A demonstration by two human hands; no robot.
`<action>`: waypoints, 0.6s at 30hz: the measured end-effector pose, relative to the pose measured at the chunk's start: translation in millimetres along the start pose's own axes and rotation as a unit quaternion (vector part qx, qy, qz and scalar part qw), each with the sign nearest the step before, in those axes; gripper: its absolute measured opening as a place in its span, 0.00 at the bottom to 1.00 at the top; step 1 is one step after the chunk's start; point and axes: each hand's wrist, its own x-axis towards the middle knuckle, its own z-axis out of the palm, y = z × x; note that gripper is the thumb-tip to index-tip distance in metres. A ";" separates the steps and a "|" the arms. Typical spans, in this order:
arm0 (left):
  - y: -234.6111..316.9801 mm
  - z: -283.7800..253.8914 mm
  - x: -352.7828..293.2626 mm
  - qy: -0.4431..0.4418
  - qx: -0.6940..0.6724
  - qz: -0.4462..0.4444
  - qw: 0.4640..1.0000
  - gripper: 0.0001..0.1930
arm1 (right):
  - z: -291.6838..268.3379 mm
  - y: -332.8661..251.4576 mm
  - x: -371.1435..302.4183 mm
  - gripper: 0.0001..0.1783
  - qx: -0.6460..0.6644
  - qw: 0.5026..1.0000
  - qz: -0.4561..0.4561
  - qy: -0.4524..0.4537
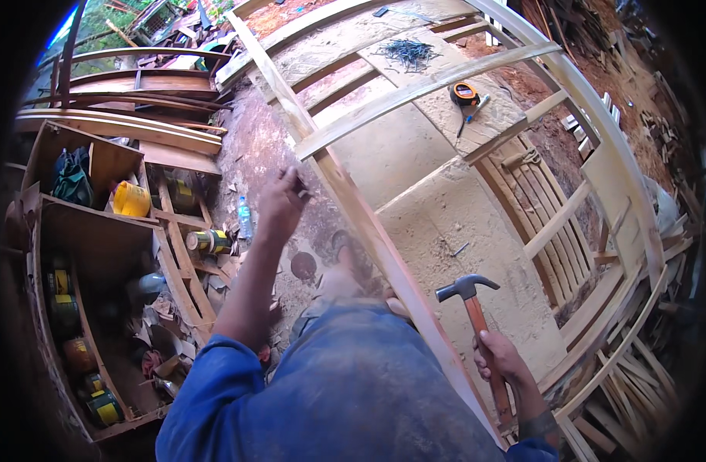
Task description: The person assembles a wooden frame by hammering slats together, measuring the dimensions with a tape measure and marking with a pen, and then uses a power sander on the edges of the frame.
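My right hand (501, 358) is wrapped round the wooden handle of a claw hammer (476, 314), whose dark head points up over the sawdust-covered board. My left hand (282, 202) is raised beside a long wooden rail (366, 223), fingers curled together; whatever they may hold is too small and blurred to name. Close to that hand, a crosspiece (422, 98) meets the rail at a corner. Farther off, a heap of nails (409, 52) lies on a dusty board (437, 119), with an orange and black tape measure (464, 95) near it.
On the left stands an open wooden cabinet (98, 185) with tins and a yellow container (131, 199). A plastic bottle (245, 218) is on the floor beside it. Curved planks (129, 123) are stacked at the far left. Offcuts (630, 385) crowd the right side.
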 end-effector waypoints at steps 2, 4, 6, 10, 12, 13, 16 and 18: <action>9.2 -10.9 23.6 -0.012 -0.026 0.024 0.999 0.05 | 1.8 -5.2 4.7 0.21 -0.003 1.000 0.000 0.010; 13.7 -15.0 45.6 -0.005 -0.022 0.040 0.999 0.06 | 4.4 -11.2 8.1 0.20 -0.058 0.997 0.015 -0.042; 18.4 -15.4 63.5 0.005 0.083 0.117 0.990 0.07 | 2.9 -19.4 9.8 0.20 -0.042 0.999 0.010 -0.029; 8.8 5.1 83.0 0.049 0.284 0.253 0.924 0.08 | 9.6 -24.4 15.8 0.20 0.003 1.000 -0.011 0.013; 3.2 4.5 91.5 0.054 0.323 0.277 0.903 0.08 | 12.7 -24.7 20.8 0.20 -0.025 0.999 0.005 -0.021; 0.9 4.6 95.1 0.057 0.360 0.301 0.881 0.08 | 13.4 -25.6 22.6 0.21 -0.052 0.997 0.020 -0.053; -3.8 1.2 97.3 0.067 0.391 0.289 0.871 0.08 | 8.1 -37.9 23.4 0.21 -0.039 0.999 0.007 -0.030; -6.0 -0.4 98.7 0.074 0.410 0.282 0.864 0.08 | 10.9 -40.7 24.9 0.20 0.022 0.999 -0.028 0.002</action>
